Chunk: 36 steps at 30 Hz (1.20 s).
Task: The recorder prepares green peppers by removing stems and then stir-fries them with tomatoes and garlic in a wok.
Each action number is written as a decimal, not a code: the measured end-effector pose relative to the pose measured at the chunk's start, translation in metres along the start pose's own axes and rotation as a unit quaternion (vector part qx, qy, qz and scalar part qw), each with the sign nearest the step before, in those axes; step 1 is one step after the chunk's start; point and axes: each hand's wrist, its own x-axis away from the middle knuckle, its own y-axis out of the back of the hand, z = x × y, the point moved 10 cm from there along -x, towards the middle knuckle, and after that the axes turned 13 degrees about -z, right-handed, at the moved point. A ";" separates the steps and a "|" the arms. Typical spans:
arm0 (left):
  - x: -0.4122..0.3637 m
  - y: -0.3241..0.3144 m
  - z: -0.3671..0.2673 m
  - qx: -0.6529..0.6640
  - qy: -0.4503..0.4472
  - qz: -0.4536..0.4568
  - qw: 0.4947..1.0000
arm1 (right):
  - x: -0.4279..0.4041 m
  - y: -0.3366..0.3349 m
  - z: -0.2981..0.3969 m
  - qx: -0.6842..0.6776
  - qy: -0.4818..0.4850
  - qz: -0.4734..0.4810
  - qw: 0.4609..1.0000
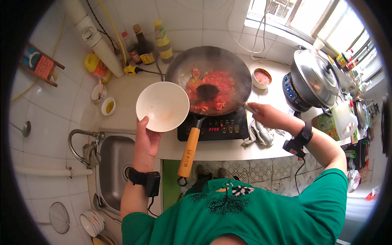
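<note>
In my left hand is a nearly empty white bowl, tilted beside the left rim of a wok, with my thumb over its edge. My right hand grips the metal handle of a ladle or spatula at the wok's lower right rim. Chopped red pieces, which look like tomato, lie steaming in the wok around a dark utensil head. A wooden handle sticks out from the wok towards me. Beneath the wok is a lit black induction cooker.
Right of the wok stand a small bowl of reddish minced food, a crumpled cloth and a lidded pot. Sauce bottles line the back wall. At left are a small bowl of yellow liquid and a steel sink.
</note>
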 end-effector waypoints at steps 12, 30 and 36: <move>-0.046 -0.076 -0.031 -0.227 -0.189 0.048 0.954 | 0.036 0.068 0.045 0.004 0.097 -0.160 0.982; -0.057 -0.053 -0.045 -0.116 -0.179 -0.029 0.976 | 0.034 0.052 -0.006 0.267 0.078 -0.033 0.960; -0.069 0.027 -0.009 0.058 -0.044 -0.112 0.991 | -0.053 0.024 -0.029 0.202 0.073 -0.127 0.968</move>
